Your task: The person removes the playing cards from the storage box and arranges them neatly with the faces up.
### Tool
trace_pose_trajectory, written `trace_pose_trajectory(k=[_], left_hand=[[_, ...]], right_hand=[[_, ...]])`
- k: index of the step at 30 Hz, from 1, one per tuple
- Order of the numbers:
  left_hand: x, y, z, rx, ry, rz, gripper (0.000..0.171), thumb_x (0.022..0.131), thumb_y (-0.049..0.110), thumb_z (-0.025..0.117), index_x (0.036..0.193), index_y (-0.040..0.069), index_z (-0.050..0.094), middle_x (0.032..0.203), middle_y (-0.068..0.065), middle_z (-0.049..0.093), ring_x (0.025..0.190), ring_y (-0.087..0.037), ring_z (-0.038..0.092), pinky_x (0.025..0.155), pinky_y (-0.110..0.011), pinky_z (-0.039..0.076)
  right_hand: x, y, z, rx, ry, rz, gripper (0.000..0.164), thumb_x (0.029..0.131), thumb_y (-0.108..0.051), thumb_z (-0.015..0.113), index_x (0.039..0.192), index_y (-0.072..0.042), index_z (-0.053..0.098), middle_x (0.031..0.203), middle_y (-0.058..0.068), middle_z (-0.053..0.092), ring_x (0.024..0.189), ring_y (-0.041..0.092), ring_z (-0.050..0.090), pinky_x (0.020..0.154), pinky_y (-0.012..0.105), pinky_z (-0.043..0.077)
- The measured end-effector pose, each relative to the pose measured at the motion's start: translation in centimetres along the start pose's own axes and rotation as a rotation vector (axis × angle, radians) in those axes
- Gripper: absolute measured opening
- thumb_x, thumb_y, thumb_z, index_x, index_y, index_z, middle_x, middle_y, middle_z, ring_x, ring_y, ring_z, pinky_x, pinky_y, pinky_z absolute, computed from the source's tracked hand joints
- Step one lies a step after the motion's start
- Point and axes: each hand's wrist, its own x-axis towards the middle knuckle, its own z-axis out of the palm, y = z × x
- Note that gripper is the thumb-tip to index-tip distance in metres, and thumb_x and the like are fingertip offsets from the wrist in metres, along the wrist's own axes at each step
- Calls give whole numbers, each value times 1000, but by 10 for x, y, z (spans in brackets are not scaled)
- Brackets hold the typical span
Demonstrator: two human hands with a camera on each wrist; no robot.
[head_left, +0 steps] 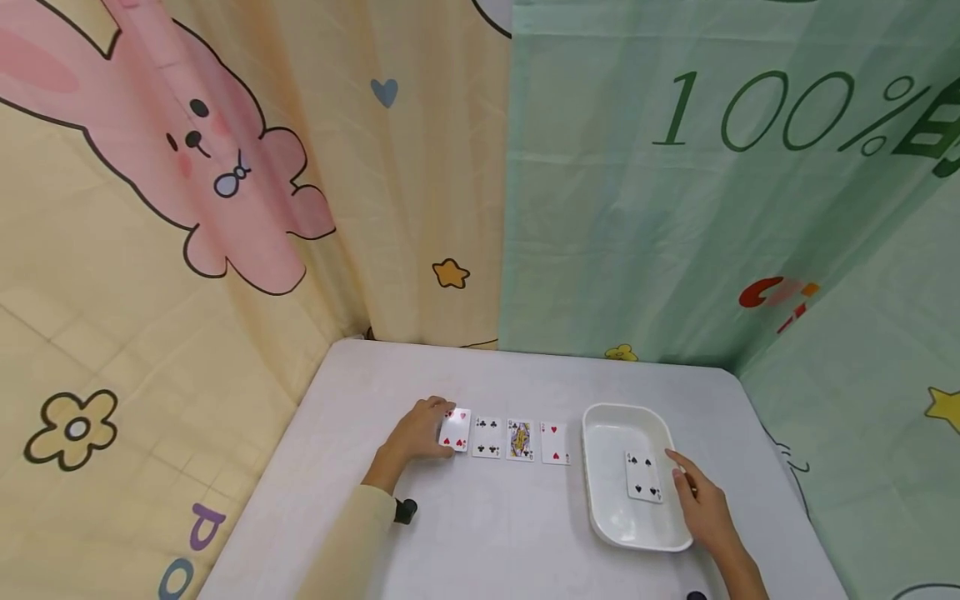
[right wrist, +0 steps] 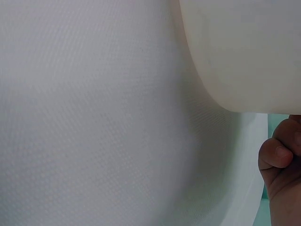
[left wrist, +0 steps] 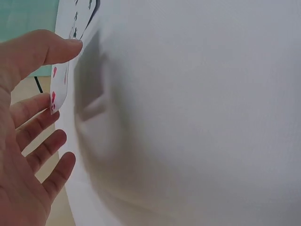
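One white rectangular playing card with red hearts [head_left: 455, 433] sits at the left end of a row on the white table [head_left: 487, 525], nearer the far edge than the near one. Its long axis runs far edge to near edge, far end leaning slightly right; printed face up. Cannot tell whether it is flat or raised.

Left hand [head_left: 420, 429]: clamped on this hearts card by its left side, thumb toward the near end, index finger toward the far end; left wrist view shows the other fingers spread.

Row continues rightward, face up: white card with four black clubs [head_left: 487, 437], white court card with a yellow-and-blue figure [head_left: 521, 440], white card with two large red hearts [head_left: 555, 443]. Long axes nearly parallel, all far-to-near; narrow gaps between neighbours.

Right of the row: white glossy tray with rounded corners [head_left: 611, 508], long axis far-to-near, near end angled toward the table's right edge. Inside, nearer the tray's right wall, a white card with four black spades [head_left: 643, 477] lies face up, near end slanted right.

Right hand [head_left: 705, 508]: thumb and index finger at the tray's right rim; cannot tell whether they pinch it. Other fingers curled in right wrist view.
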Motion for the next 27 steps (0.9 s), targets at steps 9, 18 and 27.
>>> trace_pose_trajectory(k=[9, 18, 27], left_hand=[[-2, -4, 9, 5, -20, -66, 81, 72, 36, 88, 144, 13, 59, 140, -9, 56, 125, -31, 52, 104, -50, 50], [0, 0, 7, 38, -27, -78, 80, 72, 36, 88, 144, 14, 60, 138, -9, 56, 123, -32, 51, 102, -52, 49], [-1, 0, 9, 34, -28, -71, 83, 74, 34, 88, 148, 14, 55, 141, -10, 54, 123, -32, 50, 103, -54, 48]], right_hand=[[-1, 0, -1, 4, -3, 6, 47, 113, -35, 36, 155, -16, 46, 97, 12, 64, 78, 15, 52, 62, 24, 47], [0, 0, 0, 3, -4, 6, 46, 113, -33, 37, 155, -16, 46, 100, 13, 65, 80, 16, 54, 62, 24, 48], [0, -1, 0, -3, 7, 15, 46, 113, -33, 37, 155, -16, 47, 96, 11, 62, 78, 14, 52, 62, 24, 46]])
